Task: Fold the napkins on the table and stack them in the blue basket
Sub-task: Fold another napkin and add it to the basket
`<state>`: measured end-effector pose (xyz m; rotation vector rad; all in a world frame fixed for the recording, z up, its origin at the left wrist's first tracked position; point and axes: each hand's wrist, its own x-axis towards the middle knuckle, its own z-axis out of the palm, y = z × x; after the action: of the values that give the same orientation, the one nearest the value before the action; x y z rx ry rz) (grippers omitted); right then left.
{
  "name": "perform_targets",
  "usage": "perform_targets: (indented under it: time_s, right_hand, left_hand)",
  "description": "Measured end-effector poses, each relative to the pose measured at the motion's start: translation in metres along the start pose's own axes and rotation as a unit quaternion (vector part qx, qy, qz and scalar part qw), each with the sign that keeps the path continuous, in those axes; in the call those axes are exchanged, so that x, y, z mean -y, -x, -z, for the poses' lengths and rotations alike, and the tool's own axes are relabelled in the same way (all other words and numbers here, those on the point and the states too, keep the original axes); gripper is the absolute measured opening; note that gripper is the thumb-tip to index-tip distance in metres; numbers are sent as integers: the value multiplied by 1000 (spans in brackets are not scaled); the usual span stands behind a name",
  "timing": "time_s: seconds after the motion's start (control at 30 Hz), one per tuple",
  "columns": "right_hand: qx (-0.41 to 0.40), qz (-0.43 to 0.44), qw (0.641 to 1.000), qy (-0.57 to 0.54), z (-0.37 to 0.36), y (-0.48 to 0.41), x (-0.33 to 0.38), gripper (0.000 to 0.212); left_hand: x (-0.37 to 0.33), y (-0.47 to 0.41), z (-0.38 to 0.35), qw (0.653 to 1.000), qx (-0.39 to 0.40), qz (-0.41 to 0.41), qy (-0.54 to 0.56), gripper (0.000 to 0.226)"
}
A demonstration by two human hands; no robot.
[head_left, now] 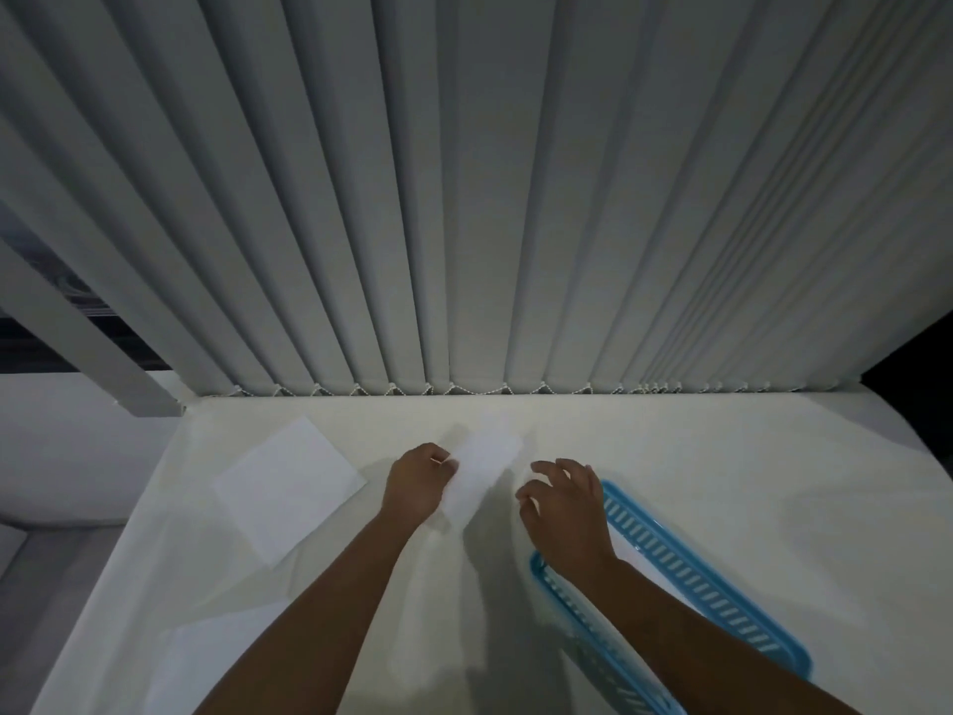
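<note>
- The left hand (417, 482) pinched one edge of a folded napkin (485, 464), a narrow white strip lifted a little off the bench (722, 446) at the centre of the frame.
- The right hand (564, 508) held nothing, its fingers loosely curled. It hung just right of the strip, over the upper end of the blue basket (686, 570), which ran toward the lower right of the frame.
- Held by one edge only, the limp strip could probably fall open or twist on its way to the basket and land crooked.
- The right forearm lay across the basket, so it could block the drop. A careless pull-back could also nudge the basket, which looked light.
- The light was dim and everything was white on white. An unfolded napkin (289, 487) at centre left could be overlooked.
- A pale sheet (206, 657) at lower left was fainter still, and the left forearm could sweep it off the near edge.
- Something white showed inside the basket beside the right forearm; whether it was stacked napkins could not be told.
- No brand, label or writing could be read on the napkins, the basket or the vertical blinds (464, 198) filling the upper frame.
</note>
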<state>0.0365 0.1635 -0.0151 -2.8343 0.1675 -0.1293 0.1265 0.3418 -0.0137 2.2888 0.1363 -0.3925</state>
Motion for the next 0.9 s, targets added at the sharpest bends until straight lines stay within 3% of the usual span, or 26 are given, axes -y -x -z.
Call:
perform_targets:
  time_s: [0.07,0.13,0.23,0.33,0.4,0.53,0.63,0.73,0.9]
  right_hand:
    - [-9,-39,997,-60,5,3,6,14]
    - [18,-110,977,-180,16,7,11,20]
    - [79,-251,878,-400,34,13,20,35]
    - [78,-301,819,-483,44,29,23,34]
    - [53,-296,802,-517,49,39,19,27]
    - [28,-286,788,-544,65,54,6,22]
    - [31,-293,791,-537,72,70,-8,15]
    - [26,-304,807,-506,74,88,-29,23]
    - [-8,-340,768,-543,87,111,-59,13]
  left_hand:
    - [-15,11,3,989,-26,28,142,17]
    - [-29,28,3,953,-16,57,297,17]
    - [-43,55,-8,880,17,81,468,21]
    - [-54,84,-22,810,43,99,577,19]
    - [-56,99,-34,794,42,129,593,14]
    - [-56,123,-61,812,54,153,561,19]
    - [-57,134,-78,810,75,153,562,23]
    - [-63,141,-87,787,89,166,588,30]
    - [-77,151,-94,768,82,156,616,22]
